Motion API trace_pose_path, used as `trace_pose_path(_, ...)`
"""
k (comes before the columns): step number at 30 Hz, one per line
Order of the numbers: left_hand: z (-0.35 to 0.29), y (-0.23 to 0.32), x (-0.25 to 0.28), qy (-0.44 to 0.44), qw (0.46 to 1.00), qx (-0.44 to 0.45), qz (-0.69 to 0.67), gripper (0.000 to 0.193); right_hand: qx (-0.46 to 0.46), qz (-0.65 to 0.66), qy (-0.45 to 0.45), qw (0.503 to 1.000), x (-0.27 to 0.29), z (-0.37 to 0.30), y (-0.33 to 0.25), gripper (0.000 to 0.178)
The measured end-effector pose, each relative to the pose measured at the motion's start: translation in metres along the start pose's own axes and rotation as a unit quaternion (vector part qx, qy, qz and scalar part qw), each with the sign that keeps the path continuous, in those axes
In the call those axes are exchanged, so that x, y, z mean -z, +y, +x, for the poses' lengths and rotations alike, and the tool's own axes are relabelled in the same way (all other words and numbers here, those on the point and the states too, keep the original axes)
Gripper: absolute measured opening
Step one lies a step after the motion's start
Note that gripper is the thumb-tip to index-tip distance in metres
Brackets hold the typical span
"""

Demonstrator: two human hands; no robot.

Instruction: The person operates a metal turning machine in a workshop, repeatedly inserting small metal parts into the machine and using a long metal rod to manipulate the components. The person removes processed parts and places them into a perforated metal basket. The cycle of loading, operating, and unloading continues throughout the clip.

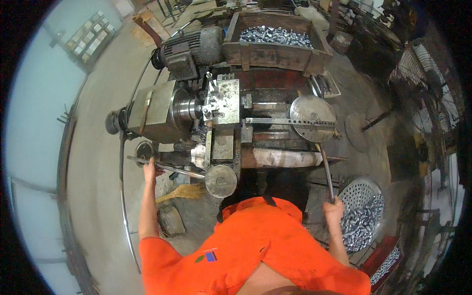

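Over the head camera I have my left grip [151, 169] closed around a long metal lever [183, 170] near its outer end; the lever slants down to a round hub [221, 182] on the near side of a lathe-like machine [228, 101]. My right grip [334, 210] is wrapped around the lower end of a rod [326, 173] — it rises from my fist to the edge of a round plate [307, 108], which a perforated bar [275, 121] crosses. Behind the machine I see a motor [196, 49] beside a wooden crate [275, 55] of small metal pieces. More pieces fill a perforated basin [350, 196] just beside my right forearm, and a red tray [377, 259] below it. A straw broom [184, 192] lies below the lever.
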State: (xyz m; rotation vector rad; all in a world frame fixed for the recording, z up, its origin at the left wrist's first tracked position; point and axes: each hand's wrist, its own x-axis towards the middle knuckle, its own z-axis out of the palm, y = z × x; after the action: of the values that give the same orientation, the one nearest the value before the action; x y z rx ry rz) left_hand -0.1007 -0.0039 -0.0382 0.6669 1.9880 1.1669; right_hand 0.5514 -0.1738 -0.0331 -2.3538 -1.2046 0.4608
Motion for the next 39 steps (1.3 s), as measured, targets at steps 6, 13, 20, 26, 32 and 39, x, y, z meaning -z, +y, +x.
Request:
trace_pose_path(6,-0.005,0.005,0.004,-0.003,0.999,0.006,0.046,0.046,0.040,-0.173,0.050,0.983,0.014,0.056,0.051,0.036)
trace_pose_path(13,0.007,-0.013,0.001,-0.063,0.998,0.000,-0.021,0.050,-0.015,-0.370,0.138,0.918,0.059,0.213,0.038,0.053)
trace_pose_path(20,0.024,-0.088,0.042,-0.059,0.998,-0.020,0.007,0.049,0.204,-0.156,0.237,0.937,-0.019,0.167,-0.010,0.080)
trace_pose_path(26,0.022,-0.120,-0.010,-0.088,0.805,-0.154,0.567,0.049,0.139,-0.066,0.092,0.984,-0.062,0.105,0.018,0.053)
trace_pose_path(32,0.068,-0.252,-0.069,0.094,0.824,-0.142,0.540,0.043,0.113,0.001,-0.026,0.993,-0.064,0.076,-0.010,0.036)
trace_pose_path(39,0.023,-0.145,-0.021,-0.121,0.761,-0.115,0.628,0.047,0.187,0.013,-0.014,0.982,-0.020,0.101,-0.079,0.029)
